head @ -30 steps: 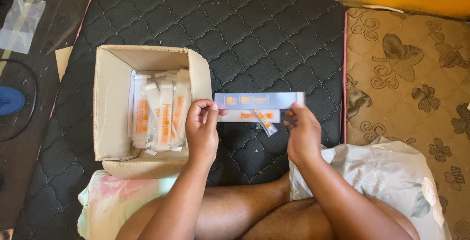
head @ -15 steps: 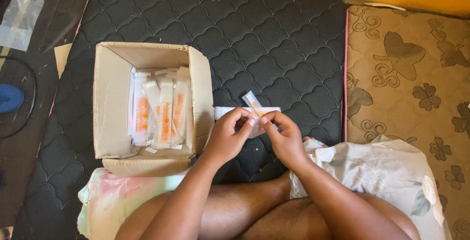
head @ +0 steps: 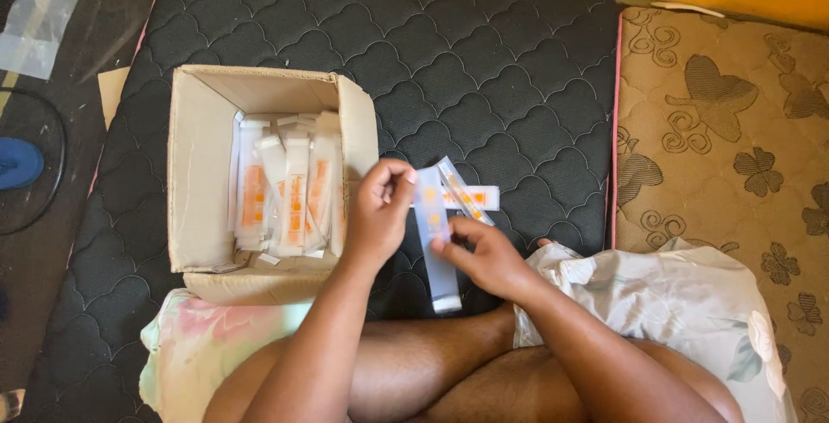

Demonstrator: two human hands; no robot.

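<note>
Black quilted mattress [head: 484,69] beneath both hands [head: 432,233], each gripping long white packets [head: 436,233] between them.

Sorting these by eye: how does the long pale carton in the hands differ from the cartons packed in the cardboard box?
The long pale blue-white carton is held upright between left hand and right hand; the white-and-orange cartons lie packed in the brown cardboard box. The held one looks bluish, the boxed ones show broad orange panels. Both are slim and long.

Surface: black quilted mattress [head: 484,69] on the floor.
On it: open cardboard box [head: 203,181] of white-and-orange packets, at the left.
Beside it: beige floral mat [head: 725,129], right.
</note>
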